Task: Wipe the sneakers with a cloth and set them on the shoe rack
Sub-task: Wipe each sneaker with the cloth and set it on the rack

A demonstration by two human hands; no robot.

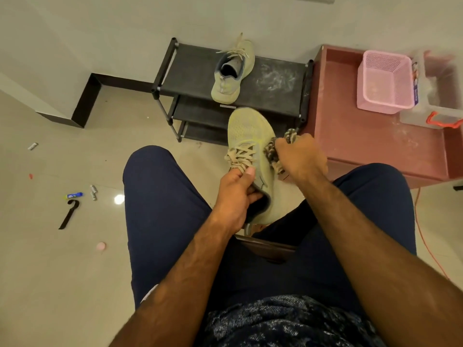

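A pale yellow-green sneaker (pixel 250 136) is held in the air between my knees, toe pointing away from me. My left hand (pixel 235 196) grips it at the collar, thumb by the laces. My right hand (pixel 300 159) is closed on a striped, bunched cloth (pixel 274 151) that presses against the sneaker's right side. A second matching sneaker (pixel 231 73) sits on the top shelf of the black shoe rack (pixel 275 83), heel toward me, laces loose. The rack stands against the wall just beyond the held sneaker.
A reddish low table (pixel 363 144) stands right of the rack and carries a pink basket (pixel 383 81) and a clear box with a red handle (pixel 441 118). Small items litter the floor at left, among them a black strap (pixel 69 214) and batteries (pixel 93 192). An orange cord (pixel 423 236) runs at right.
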